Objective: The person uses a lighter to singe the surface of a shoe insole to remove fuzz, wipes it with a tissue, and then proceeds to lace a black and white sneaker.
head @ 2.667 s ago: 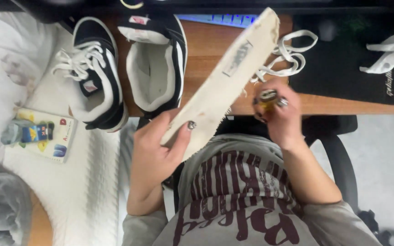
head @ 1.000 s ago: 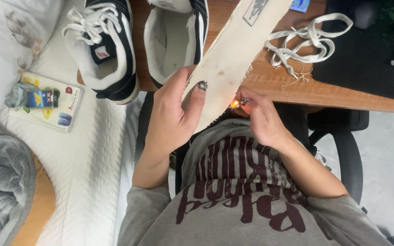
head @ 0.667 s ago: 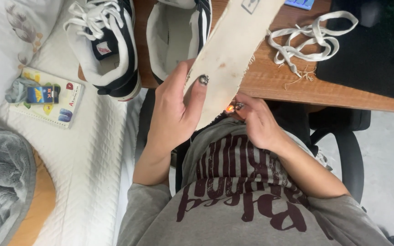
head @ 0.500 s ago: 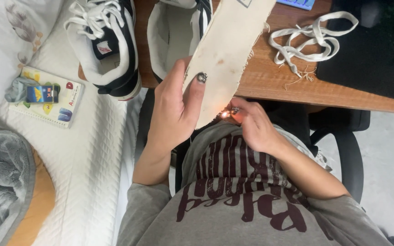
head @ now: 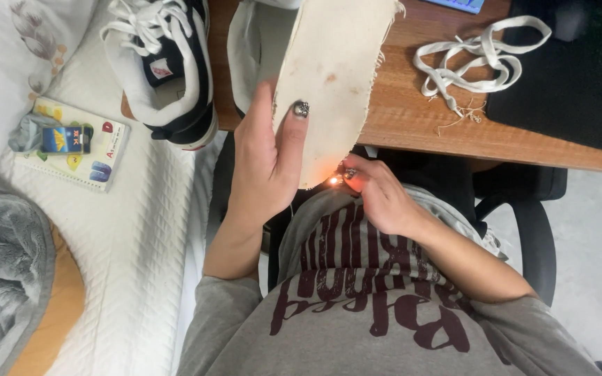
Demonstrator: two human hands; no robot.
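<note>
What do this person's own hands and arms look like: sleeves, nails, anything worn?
Both forearms are bare below grey sleeves of a grey top with dark red lettering. The left hand has a dark, glittery painted thumbnail. The right hand shows no clear jewellery; no gloves.

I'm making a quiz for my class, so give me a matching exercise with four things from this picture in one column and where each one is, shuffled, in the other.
Things:
1. insole
2. loose shoelace
3. laced sneaker
4. booklet

Places:
A. on the white bedspread
B. held up in the left hand
C. at the desk's left end
D. lying on the wooden desk

Pairs: 1-B, 2-D, 3-C, 4-A
</note>
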